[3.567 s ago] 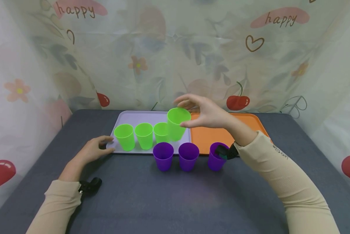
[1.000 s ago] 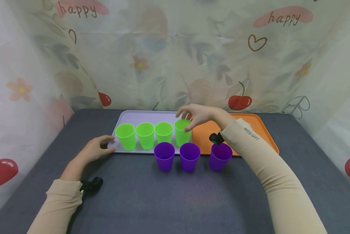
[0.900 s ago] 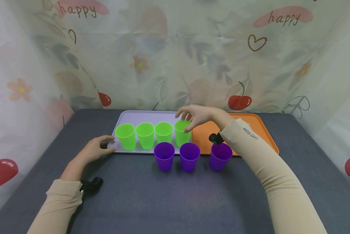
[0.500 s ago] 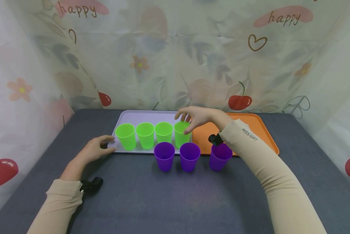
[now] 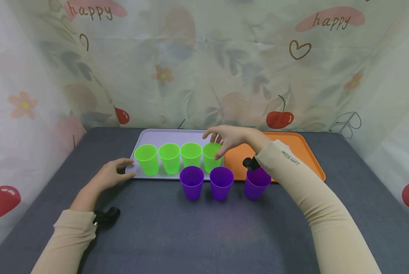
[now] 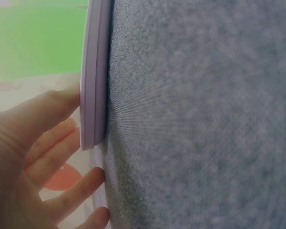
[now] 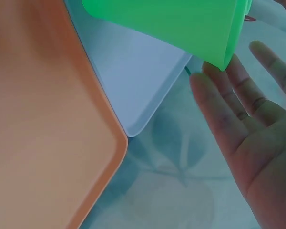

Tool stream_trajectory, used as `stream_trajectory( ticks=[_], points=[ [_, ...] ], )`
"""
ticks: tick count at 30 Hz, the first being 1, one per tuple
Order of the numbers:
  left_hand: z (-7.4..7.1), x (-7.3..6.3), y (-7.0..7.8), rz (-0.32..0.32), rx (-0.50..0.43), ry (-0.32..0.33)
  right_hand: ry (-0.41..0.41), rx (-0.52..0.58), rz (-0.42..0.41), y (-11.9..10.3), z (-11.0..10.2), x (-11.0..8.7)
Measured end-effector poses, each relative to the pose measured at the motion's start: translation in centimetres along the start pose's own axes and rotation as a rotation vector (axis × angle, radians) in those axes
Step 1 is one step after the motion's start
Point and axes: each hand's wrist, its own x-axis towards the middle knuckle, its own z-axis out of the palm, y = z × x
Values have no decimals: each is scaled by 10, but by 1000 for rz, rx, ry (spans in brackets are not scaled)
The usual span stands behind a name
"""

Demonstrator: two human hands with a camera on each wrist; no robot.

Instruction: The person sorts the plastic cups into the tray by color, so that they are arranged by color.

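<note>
In the head view my right hand (image 5: 230,136) holds the rightmost green cup (image 5: 209,163) lightly near its rim, thumb in front and fingers behind. The cup stands upright on the lilac tray (image 5: 170,134), at its right end. The right wrist view shows nearly straight fingers, one fingertip against the rim of the green cup (image 7: 181,24); the thumb tip is out of that view. Three more green cups (image 5: 169,159) line up to its left. My left hand (image 5: 108,175) rests at the tray's left edge, its thumb touching the rim of the lilac tray (image 6: 93,95).
An orange tray (image 5: 235,163) adjoins the lilac tray on the right. Three upright purple cups stand in front: the left one (image 5: 192,186), the middle one (image 5: 221,186) and the right one (image 5: 254,190). A patterned curtain (image 5: 204,76) hangs behind the grey table (image 5: 197,236).
Since 3.6 s ago, my right hand has lowered the green cup from above the lilac tray onto its right end. In the last second both shift slightly left and down. My left hand stays put.
</note>
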Motion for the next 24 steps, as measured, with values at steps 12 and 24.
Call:
stream_trajectory(
  ticks=[12,24],
  points=[
    [-1,0,1,-12,5,-6,158,97,-71,0,-12,-18],
    [-2,-2,5,-2,3,4,375,151,-73,6,-9,-55]
  ],
)
